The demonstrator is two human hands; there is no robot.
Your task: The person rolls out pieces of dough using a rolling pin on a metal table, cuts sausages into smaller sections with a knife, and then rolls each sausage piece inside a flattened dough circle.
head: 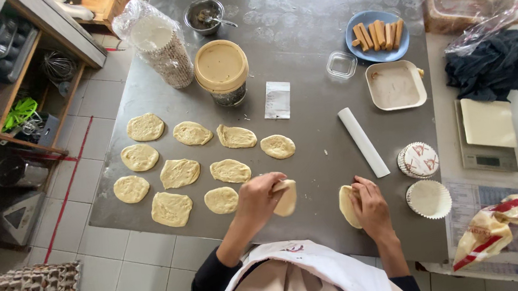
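Pale dough in both hands — the left hand (pixel 261 195) grasps a flattened dough piece (pixel 286 199) lifted off the steel table (pixel 308 69), the right hand (pixel 369 204) presses flat-fingered on another dough disc (pixel 346 206). Beyond lie a white rolling pin (pixel 363 142) and rows of dough rounds (pixel 179 172).

A single head-worn view looks almost straight down from above the person, facing away from their body at the bottom of the frame. It sits fairly high, taking in nearly the whole surface (pixel 302 69), with shelves (pixel 18 89) at the left edge and tiled floor (pixel 127 258) lower left.
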